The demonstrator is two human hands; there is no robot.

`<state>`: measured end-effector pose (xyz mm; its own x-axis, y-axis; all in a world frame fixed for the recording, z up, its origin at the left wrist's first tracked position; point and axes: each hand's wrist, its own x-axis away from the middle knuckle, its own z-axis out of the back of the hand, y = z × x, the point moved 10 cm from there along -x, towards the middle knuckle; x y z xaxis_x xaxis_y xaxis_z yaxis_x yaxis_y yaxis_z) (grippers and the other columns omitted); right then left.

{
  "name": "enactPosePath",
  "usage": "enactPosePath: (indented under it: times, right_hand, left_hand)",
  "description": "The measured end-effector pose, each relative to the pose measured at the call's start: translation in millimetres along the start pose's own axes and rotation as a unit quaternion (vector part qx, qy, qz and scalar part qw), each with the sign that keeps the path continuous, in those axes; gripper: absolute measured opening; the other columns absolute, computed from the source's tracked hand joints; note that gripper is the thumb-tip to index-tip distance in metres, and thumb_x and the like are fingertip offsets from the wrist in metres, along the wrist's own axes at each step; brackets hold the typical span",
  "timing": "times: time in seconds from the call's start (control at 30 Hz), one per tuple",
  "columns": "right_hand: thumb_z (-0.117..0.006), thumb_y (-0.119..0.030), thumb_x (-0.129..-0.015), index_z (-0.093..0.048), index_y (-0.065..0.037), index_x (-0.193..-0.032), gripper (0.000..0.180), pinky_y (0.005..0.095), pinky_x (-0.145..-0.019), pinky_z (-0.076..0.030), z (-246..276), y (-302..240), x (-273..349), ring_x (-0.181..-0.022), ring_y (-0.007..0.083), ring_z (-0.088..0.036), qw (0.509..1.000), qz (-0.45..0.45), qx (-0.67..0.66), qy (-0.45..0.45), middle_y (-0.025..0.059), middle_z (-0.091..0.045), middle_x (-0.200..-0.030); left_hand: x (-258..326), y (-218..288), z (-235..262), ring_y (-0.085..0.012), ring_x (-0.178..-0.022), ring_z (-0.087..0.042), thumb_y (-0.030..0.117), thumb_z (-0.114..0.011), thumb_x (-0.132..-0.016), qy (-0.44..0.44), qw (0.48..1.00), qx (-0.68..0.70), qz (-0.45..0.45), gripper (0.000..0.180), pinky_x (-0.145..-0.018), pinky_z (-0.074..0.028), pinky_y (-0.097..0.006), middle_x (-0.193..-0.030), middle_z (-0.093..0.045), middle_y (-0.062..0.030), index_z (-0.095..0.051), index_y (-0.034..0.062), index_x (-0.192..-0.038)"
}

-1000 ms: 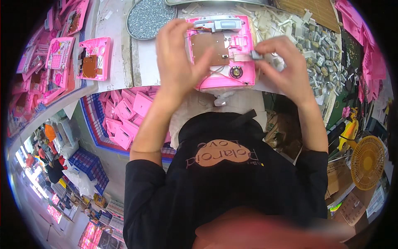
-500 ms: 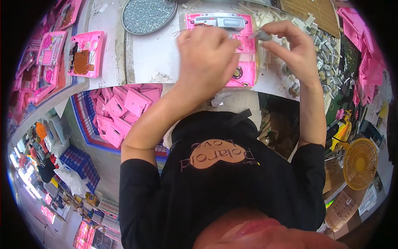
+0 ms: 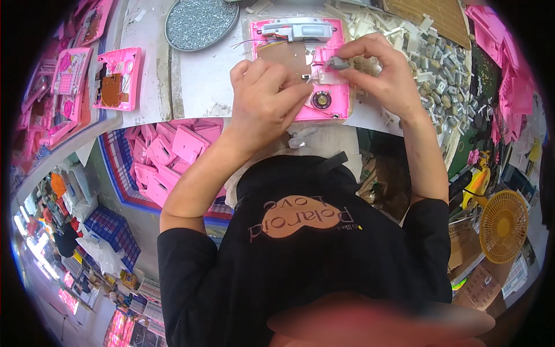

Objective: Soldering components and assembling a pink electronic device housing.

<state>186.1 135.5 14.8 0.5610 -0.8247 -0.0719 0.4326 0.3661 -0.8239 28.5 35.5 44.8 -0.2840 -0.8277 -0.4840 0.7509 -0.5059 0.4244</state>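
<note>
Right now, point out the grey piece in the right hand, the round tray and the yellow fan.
Held grey piece [image 3: 337,63]: head view, middle of its visible body.
Round tray [image 3: 196,50]: head view, on its lower rim.
Yellow fan [image 3: 503,226]: head view, middle of its grille.

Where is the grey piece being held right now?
In the head view, the grey piece is pinched in the right hand, near the right edge of the open pink casing.
</note>
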Motion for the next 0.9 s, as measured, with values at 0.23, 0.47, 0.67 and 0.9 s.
enactPosePath:
  times: [0.23,0.47,0.67,0.9]
  right_hand:
    - [-0.081,-0.015,-0.076,-0.076,-0.008,-0.099,0.025,0.038,-0.09,-0.051,-4.2,-8.5,-15.3,-0.101,0.027,-0.063,0.995,0.048,0.091,0.007,0.0088,-0.069,-0.095]
    - [-0.081,-0.012,-0.076,-0.075,-0.009,-0.099,0.024,0.0371,-0.087,-0.052,-7.7,-11.2,-19.1,-0.098,0.0254,-0.062,0.992,0.082,0.096,-0.01,0.0065,-0.071,-0.096]
    - [-0.08,-0.01,-0.078,-0.075,-0.009,-0.098,0.021,0.0361,-0.086,-0.052,-6.8,-17.5,-16.9,-0.095,0.0236,-0.061,0.988,0.121,0.093,-0.016,0.0031,-0.072,-0.094]
    - [-0.081,-0.012,-0.079,-0.075,-0.009,-0.096,0.018,0.0362,-0.086,-0.052,-9.2,-28.8,-17.5,-0.094,0.025,-0.061,0.972,0.17,0.159,-0.022,0.0029,-0.072,-0.098]
  left_hand:
    - [-1.3,-6.9,4.0,-0.0215,-0.088,-0.056,0.017,-0.084,-0.07,-0.001,0.998,0.061,0.024,0.025,-0.085,-0.037,-0.039,-0.092,-0.061,0.0007,-0.077,0.0167,-0.094]
    - [-2.9,-69.6,14.6,-0.0214,-0.094,-0.061,0.027,-0.081,-0.079,0.07,0.989,-0.07,0.109,0.024,-0.089,-0.035,-0.044,-0.096,-0.067,-0.0012,-0.073,0.0149,-0.098]
    - [6.9,-47.1,5.0,-0.0208,-0.083,-0.06,0.019,-0.078,-0.082,0.04,0.995,-0.046,0.079,0.014,-0.086,-0.034,-0.043,-0.085,-0.064,-0.0001,-0.07,0.0133,-0.091]
    - [8.1,-31.3,7.3,-0.0185,-0.077,-0.059,0.014,-0.079,-0.079,0.051,0.994,-0.03,0.087,0.011,-0.082,-0.034,-0.038,-0.078,-0.064,0.0015,-0.069,0.0131,-0.084]
